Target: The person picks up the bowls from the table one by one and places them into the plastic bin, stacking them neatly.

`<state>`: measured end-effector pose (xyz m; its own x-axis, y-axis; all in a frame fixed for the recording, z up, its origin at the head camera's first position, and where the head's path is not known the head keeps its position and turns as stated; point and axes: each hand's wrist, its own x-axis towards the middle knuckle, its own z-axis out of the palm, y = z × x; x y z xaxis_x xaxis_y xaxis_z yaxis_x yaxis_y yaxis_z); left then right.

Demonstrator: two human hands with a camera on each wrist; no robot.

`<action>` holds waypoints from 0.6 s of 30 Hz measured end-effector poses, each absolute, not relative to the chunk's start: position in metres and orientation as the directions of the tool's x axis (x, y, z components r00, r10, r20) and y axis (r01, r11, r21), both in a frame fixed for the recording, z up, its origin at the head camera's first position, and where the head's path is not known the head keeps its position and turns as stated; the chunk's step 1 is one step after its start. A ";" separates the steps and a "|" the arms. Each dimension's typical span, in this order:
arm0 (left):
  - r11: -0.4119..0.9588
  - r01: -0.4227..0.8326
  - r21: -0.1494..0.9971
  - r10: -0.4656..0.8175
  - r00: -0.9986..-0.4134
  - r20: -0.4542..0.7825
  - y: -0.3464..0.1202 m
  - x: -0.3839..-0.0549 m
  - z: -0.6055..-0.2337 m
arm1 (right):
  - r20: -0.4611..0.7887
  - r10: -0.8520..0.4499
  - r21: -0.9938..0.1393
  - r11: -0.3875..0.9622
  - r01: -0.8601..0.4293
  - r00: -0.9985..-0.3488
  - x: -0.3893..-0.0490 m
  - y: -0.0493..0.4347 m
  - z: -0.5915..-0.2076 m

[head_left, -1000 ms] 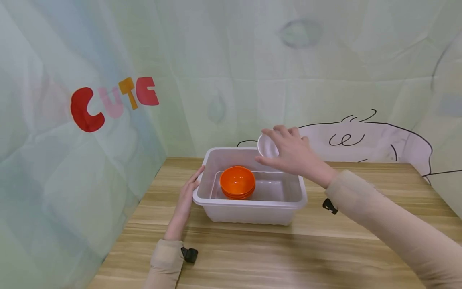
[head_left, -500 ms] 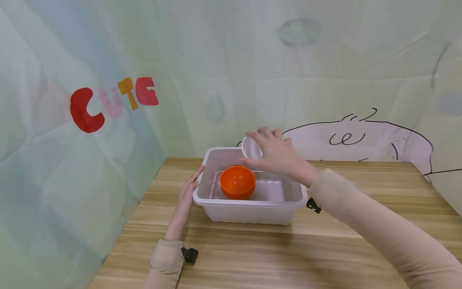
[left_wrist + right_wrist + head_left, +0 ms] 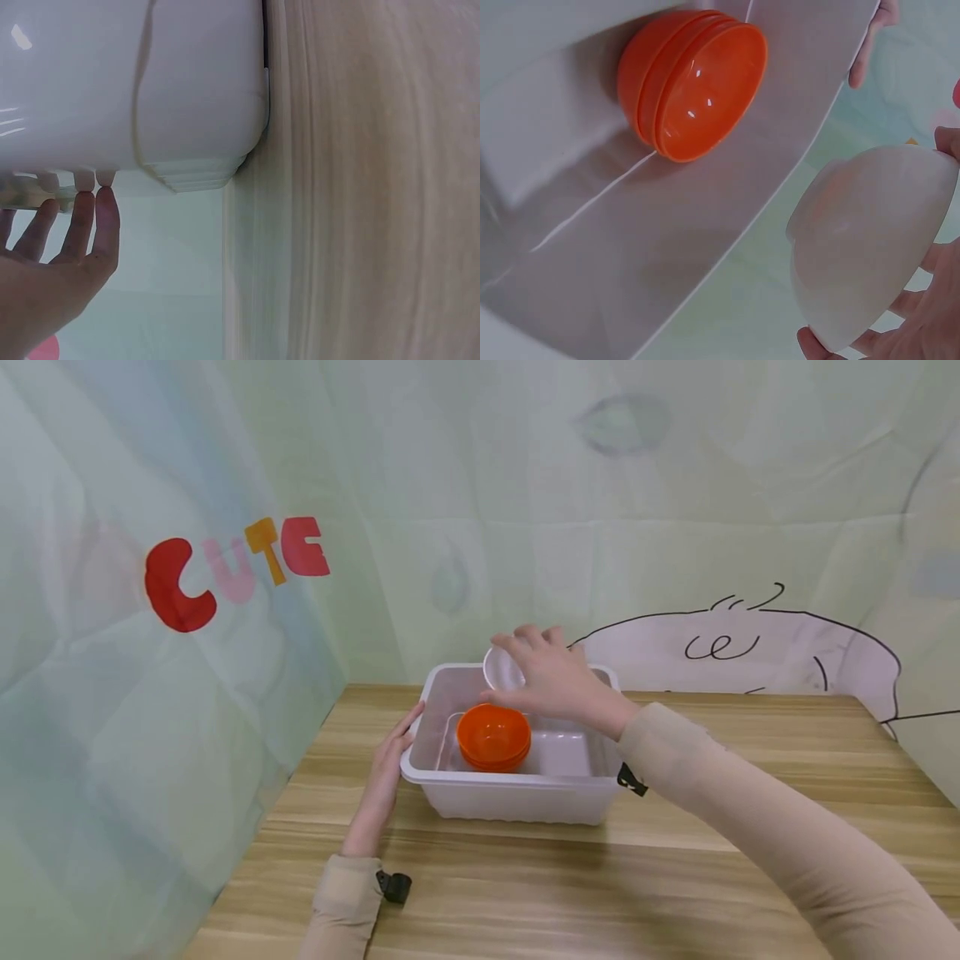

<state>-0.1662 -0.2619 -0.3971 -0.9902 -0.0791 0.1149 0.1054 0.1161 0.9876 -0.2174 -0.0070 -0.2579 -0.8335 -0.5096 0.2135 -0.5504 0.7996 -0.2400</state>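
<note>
My right hand point(image 3: 551, 681) grips a white bowl point(image 3: 501, 668) by its rim, thumb on one side and fingers on the other. The bowl is tilted on its side above the back part of a white plastic tub point(image 3: 517, 779); its rounded underside shows in the right wrist view. Inside the tub, left of its middle, sits a stack of orange bowls point(image 3: 493, 735), apart from the white bowl point(image 3: 870, 240). Against the tub's left side rests my left hand point(image 3: 387, 768), whose nearly straight fingertips point(image 3: 107, 202) touch the outer wall in the left wrist view.
The tub stands on a wood-grain table point(image 3: 510, 893), close to its back edge. Behind and to the left hangs a pale green printed curtain point(image 3: 420, 527) with coloured letters. A small black camera point(image 3: 393, 887) is strapped at each wrist.
My right hand has moved left with the white bowl, from the tub's back right to nearly above the orange stack. The left hand, tub and orange bowls have stayed put.
</note>
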 end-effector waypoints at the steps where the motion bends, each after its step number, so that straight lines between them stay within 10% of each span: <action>1: 0.115 0.105 0.988 -0.079 -0.990 0.114 -0.262 -0.166 -0.397 | 0.211 -0.514 -0.238 0.798 -0.554 -0.831 -0.218 -0.008 -0.259; 18: 0.124 0.103 0.987 -0.078 -0.990 0.114 -0.263 -0.167 -0.396 | 0.185 -0.578 -0.236 0.760 -0.606 -0.795 -0.232 -0.031 -0.273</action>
<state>-0.1673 -0.2626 -0.3962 -0.9905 -0.0779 0.1137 0.1035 0.1243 0.9868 -0.2315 -0.0306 -0.2728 -0.7952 -0.5775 0.1846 -0.6063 0.7596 -0.2355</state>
